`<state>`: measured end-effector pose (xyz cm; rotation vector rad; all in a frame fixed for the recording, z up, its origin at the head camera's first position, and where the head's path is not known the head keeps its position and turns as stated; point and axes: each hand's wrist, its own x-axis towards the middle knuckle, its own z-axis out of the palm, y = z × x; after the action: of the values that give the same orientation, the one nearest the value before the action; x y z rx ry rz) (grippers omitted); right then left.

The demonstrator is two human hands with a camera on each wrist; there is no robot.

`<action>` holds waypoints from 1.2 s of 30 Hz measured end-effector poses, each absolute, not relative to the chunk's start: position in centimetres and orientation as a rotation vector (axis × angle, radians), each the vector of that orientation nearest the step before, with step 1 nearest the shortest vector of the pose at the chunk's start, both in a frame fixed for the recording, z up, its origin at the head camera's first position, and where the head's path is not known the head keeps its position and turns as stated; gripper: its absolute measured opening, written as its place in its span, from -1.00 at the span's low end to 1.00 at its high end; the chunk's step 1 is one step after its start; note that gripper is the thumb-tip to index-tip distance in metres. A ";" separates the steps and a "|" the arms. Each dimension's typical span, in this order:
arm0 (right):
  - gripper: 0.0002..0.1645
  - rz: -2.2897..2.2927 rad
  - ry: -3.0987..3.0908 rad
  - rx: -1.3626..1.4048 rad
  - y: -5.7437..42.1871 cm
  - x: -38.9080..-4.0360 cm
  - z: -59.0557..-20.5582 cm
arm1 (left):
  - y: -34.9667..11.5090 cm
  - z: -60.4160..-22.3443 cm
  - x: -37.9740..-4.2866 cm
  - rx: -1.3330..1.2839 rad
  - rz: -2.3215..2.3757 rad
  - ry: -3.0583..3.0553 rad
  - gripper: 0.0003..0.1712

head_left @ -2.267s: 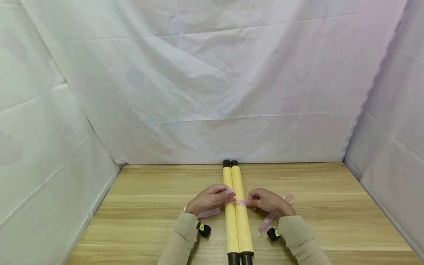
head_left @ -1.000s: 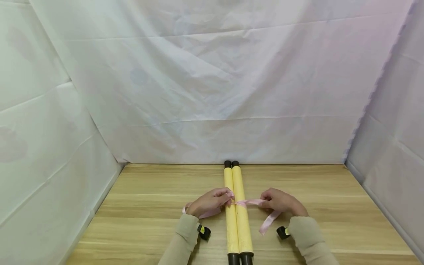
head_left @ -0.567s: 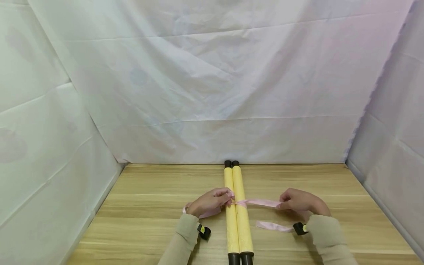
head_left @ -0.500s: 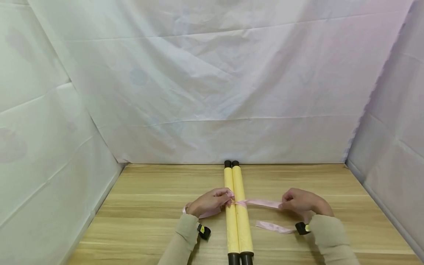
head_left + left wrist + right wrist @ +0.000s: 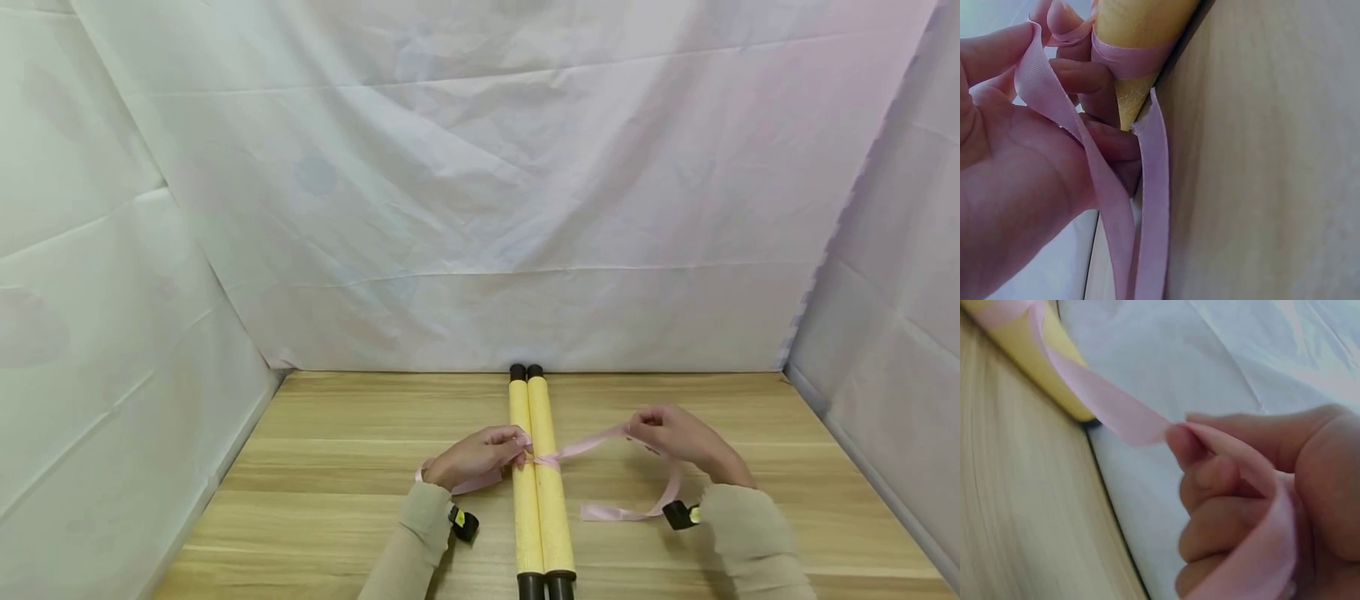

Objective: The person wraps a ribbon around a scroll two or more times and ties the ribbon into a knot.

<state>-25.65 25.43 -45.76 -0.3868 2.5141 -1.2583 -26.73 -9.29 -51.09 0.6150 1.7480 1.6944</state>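
At 10 o'clock from the ribbon's crossing, a pale drape [image 5: 82, 250] borders the wood-grain table [image 5: 322, 533]. Nearer, at 9 o'clock, the person's left hand [image 5: 480, 454] reaches onto the left rod, its curled fingers pinching the pink ribbon [image 5: 588, 443]; a strip of that ribbon shows beside the wrist, and a black device [image 5: 464, 523] sits near 8 o'clock. Next, 2 yellow rods [image 5: 552, 508] lie side by side from 12 to 6 o'clock, with black ends; the ribbon crosses both. From there it rises slantwise to the right hand [image 5: 686, 437], just above 3 o'clock and apart from the rods, where finger and thumb pinch it. Beyond that grip it loops down, its free end between 4 and 5 o'clock. Rightmost is a beige sleeve [image 5: 750, 533], near 4 o'clock.
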 end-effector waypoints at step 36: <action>-0.54 -1.876 2.197 -0.224 13.4 -29.8 -44.5 | -9.3 -51.7 -27.3 0.633 1.644 1.813 -0.67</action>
<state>-29.82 13.39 -44.53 -0.2238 2.1967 -1.8759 -27.34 -9.29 -51.66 0.6331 1.8126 1.6444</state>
